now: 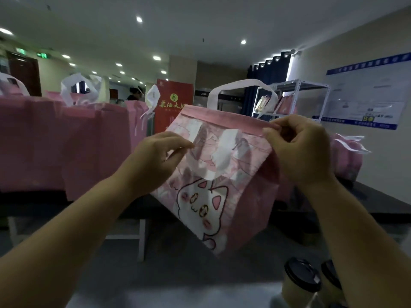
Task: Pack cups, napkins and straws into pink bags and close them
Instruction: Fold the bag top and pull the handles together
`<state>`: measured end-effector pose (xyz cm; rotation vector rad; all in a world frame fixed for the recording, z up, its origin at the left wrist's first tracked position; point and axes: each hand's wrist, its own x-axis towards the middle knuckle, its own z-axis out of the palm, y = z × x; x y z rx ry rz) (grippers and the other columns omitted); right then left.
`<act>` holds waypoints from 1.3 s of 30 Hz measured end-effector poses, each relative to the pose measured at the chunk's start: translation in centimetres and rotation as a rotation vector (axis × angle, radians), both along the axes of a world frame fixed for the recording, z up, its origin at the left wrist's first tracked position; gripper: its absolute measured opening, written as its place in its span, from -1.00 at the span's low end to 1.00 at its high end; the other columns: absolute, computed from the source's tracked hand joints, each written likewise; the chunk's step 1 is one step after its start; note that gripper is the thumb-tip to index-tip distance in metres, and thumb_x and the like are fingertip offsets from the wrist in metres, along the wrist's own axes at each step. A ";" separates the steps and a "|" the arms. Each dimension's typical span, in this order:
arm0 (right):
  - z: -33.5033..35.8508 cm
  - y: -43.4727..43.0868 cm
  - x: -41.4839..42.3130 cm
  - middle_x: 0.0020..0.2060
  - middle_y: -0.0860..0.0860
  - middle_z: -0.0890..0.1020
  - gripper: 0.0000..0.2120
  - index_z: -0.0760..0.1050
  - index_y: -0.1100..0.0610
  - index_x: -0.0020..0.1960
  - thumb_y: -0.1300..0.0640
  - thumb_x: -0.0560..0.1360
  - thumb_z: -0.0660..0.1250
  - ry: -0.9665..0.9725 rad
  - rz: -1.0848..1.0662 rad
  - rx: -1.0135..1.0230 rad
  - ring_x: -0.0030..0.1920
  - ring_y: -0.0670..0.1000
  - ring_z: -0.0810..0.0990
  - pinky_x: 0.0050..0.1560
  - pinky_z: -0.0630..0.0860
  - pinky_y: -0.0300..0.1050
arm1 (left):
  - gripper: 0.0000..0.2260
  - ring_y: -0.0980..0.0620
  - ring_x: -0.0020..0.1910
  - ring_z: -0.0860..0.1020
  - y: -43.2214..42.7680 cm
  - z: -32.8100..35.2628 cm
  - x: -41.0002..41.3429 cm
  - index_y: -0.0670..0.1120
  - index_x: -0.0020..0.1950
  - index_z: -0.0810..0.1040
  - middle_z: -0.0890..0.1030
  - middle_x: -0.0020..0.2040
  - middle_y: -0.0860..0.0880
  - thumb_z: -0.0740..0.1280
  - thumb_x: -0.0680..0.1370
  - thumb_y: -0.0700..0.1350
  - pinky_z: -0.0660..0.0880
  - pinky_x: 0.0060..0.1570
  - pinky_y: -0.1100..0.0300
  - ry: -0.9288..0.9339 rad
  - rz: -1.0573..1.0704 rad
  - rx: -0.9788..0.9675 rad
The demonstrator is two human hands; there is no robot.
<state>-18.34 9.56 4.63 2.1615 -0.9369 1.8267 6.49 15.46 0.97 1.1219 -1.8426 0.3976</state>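
**Cat bag held up by both hands**

The only legible writing was on a red banner [174, 105] behind the bag: yellow Chinese characters under a round green emblem, the last one cut off by the bag's rim. A blue-edged poster [364, 96] on the right wall carried print too blurred to read, and green exit signs [42, 55] glowed near the ceiling at far left.

The pink bag [222, 196], printed with a white cartoon cat, hung in the air at centre, tilted, its white handle [238, 85] arching above. The left hand [155, 156] pinched the front panel near the upper left between thumb and fingertips. The right hand [298, 147] had its fingers curled tight on the top rim at the right corner.

Two cups [302, 278] with black lids stood on a pale surface at bottom right, just below the right forearm. A row of pink bags [66, 141] lined the left side, and more bags [347, 158] sat on a dark table [389, 203] at right. A white shelf [311, 90] stood beside a dark curtain [271, 70], and a person [133, 93] stood far back.

Open floor lay beneath the held bag, between the two tables.
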 end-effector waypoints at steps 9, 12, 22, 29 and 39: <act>-3.7 -4.9 3.0 -0.41 -0.05 0.48 -0.92 0.56 0.21 -0.23 0.26 0.44 0.35 0.053 -0.100 0.032 -0.39 -0.05 0.41 -0.41 0.19 -0.27 | -0.65 0.26 -0.20 0.48 -4.7 -4.6 -2.7 0.09 -0.15 0.55 0.55 -0.18 0.13 0.11 0.47 0.29 0.35 -0.24 0.35 0.146 -0.043 0.357; -5.0 -6.0 3.3 -0.39 0.01 0.55 -0.93 0.55 0.21 -0.20 0.24 0.46 0.36 0.023 -0.073 0.060 -0.40 -0.05 0.45 -0.40 0.22 -0.41 | -0.43 0.19 -0.08 0.51 -5.9 -6.2 -3.2 0.06 -0.03 0.51 0.55 -0.05 0.06 0.18 0.26 0.48 0.47 -0.08 0.22 0.261 -0.068 0.503; -7.0 -9.8 1.1 -0.09 0.01 0.65 -0.77 0.57 0.16 0.07 0.18 0.42 0.44 0.249 0.129 0.123 -0.14 -0.03 0.59 -0.12 0.53 -0.15 | -0.44 0.16 -0.04 0.45 -10.0 -7.8 -3.0 -0.13 0.30 0.40 0.31 0.13 0.09 0.46 0.38 0.00 0.42 -0.03 0.29 0.258 0.215 0.333; -7.3 -14.3 1.3 -0.08 0.10 0.65 -0.76 0.59 0.18 0.06 0.36 0.44 0.29 0.288 0.026 0.219 -0.08 0.12 0.60 -0.10 0.53 0.04 | -0.61 0.13 -0.21 0.54 -13.9 -8.1 -4.3 -0.04 0.06 0.40 0.51 -0.16 0.09 0.49 0.35 -0.04 0.52 -0.23 0.18 0.439 0.363 0.284; -5.5 -19.2 2.0 -0.01 0.07 0.64 -0.77 0.57 0.10 0.08 0.22 0.46 0.28 0.345 -0.080 0.423 -0.01 0.11 0.58 -0.01 0.51 -0.01 | -0.83 0.06 -0.12 0.54 -19.7 -7.9 -4.9 -0.05 -0.02 0.50 0.59 -0.06 -0.01 0.38 0.45 -0.04 0.48 -0.11 0.15 0.408 0.357 0.369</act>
